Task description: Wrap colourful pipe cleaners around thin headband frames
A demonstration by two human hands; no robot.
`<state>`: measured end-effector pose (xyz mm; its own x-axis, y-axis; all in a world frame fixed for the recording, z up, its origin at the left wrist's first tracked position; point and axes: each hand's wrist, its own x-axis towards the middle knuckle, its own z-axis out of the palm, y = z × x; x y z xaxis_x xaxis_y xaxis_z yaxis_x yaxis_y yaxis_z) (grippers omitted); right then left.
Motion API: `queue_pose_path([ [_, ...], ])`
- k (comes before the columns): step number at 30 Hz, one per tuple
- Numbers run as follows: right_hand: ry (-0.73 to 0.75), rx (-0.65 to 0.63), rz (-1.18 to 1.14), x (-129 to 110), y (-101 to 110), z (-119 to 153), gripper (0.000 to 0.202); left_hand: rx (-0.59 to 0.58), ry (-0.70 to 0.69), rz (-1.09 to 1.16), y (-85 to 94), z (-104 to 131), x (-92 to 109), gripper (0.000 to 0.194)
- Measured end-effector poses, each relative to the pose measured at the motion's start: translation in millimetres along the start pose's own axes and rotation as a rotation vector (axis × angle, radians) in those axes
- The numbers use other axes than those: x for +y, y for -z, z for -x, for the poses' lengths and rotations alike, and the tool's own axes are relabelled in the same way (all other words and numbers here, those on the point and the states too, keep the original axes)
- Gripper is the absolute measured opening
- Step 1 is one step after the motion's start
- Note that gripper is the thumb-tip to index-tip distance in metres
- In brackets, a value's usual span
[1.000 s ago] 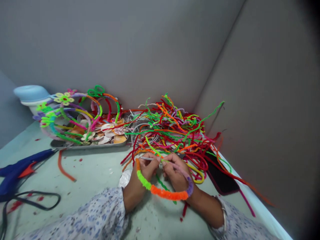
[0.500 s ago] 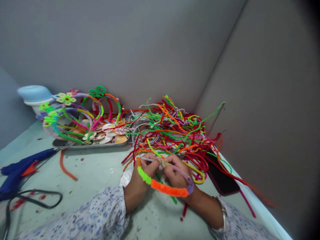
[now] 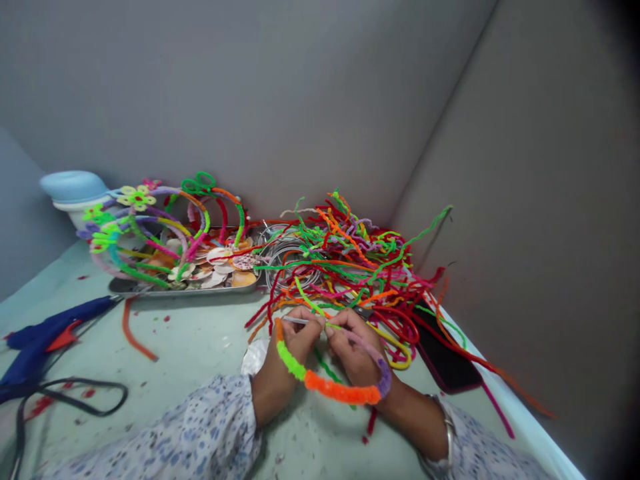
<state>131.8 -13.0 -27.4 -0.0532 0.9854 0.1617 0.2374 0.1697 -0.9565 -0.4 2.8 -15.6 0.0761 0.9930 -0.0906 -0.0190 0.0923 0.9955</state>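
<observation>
A curved band (image 3: 343, 388) wrapped in fuzzy orange, lime green, purple and pale mauve hangs in a loop toward me from both hands. My left hand (image 3: 285, 350) is closed on its left end, where a bare pale strip shows between the fingers. With thumb and fingers pinched, my right hand (image 3: 354, 343) holds the mauve part and a thin lime stem at the band's other end. The fingertips of both hands nearly meet. Just beyond them lies a heap of coloured fuzzy stems (image 3: 350, 247).
Finished-looking headbands with flowers stand on a metal tray (image 3: 200, 291) of shells, beside a blue-lidded container (image 3: 75, 190). A blue glue gun (image 3: 55, 327) with a black cord lies left. Wire coils (image 3: 290, 263) sit mid-table; a dark phone (image 3: 447, 363) lies right.
The band's hanging loop has dipped slightly lower. Both hands keep their pinch, with only small finger movement. The whole view has shifted a little.
</observation>
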Motion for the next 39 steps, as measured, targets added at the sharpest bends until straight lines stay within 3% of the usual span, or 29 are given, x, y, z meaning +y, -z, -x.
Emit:
queue_pose_path([
  [3, -0.071, 0.018, -0.076, -2, 0, -2, 0.012, -0.051, -0.017, 0.076, -1.1, 4, 6, 0.021],
  [7, -0.155, 0.036, -0.17, -2, 1, -5, 0.013, -0.029, -0.078, 0.124, -0.6, 8, 9, 0.007],
  [14, -0.225, -0.033, -0.258, -14, 4, -5, 0.012, -0.044, -0.103, 0.168, 0.1, 4, -1, 0.011],
  [30, -0.231, -0.023, -0.261, -16, 4, -5, 0.014, -0.063, -0.153, 0.012, 2.6, 4, 4, 0.015],
  [39, -0.148, 0.02, -0.214, -6, 3, -4, 0.012, -0.035, -0.18, -0.082, 2.7, 3, 4, 0.016],
])
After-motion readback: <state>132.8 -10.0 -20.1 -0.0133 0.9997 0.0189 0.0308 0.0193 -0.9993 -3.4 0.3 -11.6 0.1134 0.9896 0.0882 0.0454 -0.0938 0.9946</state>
